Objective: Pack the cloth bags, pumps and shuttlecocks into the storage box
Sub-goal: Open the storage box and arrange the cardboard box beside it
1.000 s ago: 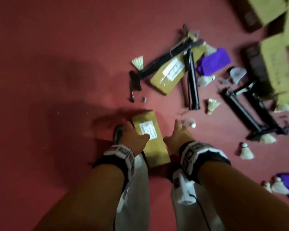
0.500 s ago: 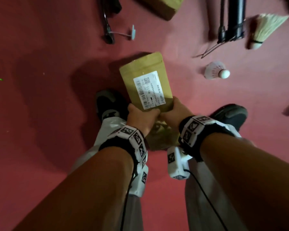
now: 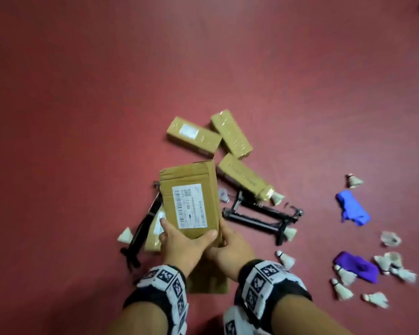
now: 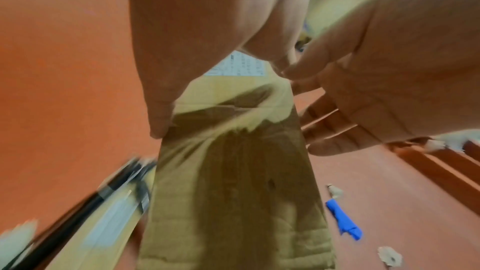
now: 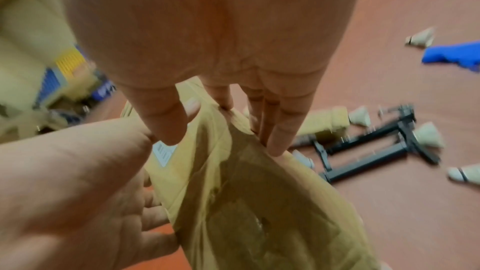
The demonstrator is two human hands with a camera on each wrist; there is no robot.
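We grip the flat brown cardboard box (image 3: pixel 191 201) with left hand (image 3: pixel 184 245) and right hand (image 3: pixel 230 247), opening its near flap; next, pick up loose white feathered shuttlecocks (image 3: pixel 286 259).

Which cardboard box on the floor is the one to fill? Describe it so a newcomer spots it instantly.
On the red floor, find the cluster of brown cardboard boxes near the black pumps. The tall brown cardboard box with the white shipping label is above them, gripped by the left hand and right hand. Unlike its neighbours, it is held, not lying down.

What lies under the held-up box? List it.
Poking out beneath the box: a labelled carton and a black pump. Their covered parts and anything else below are hidden.
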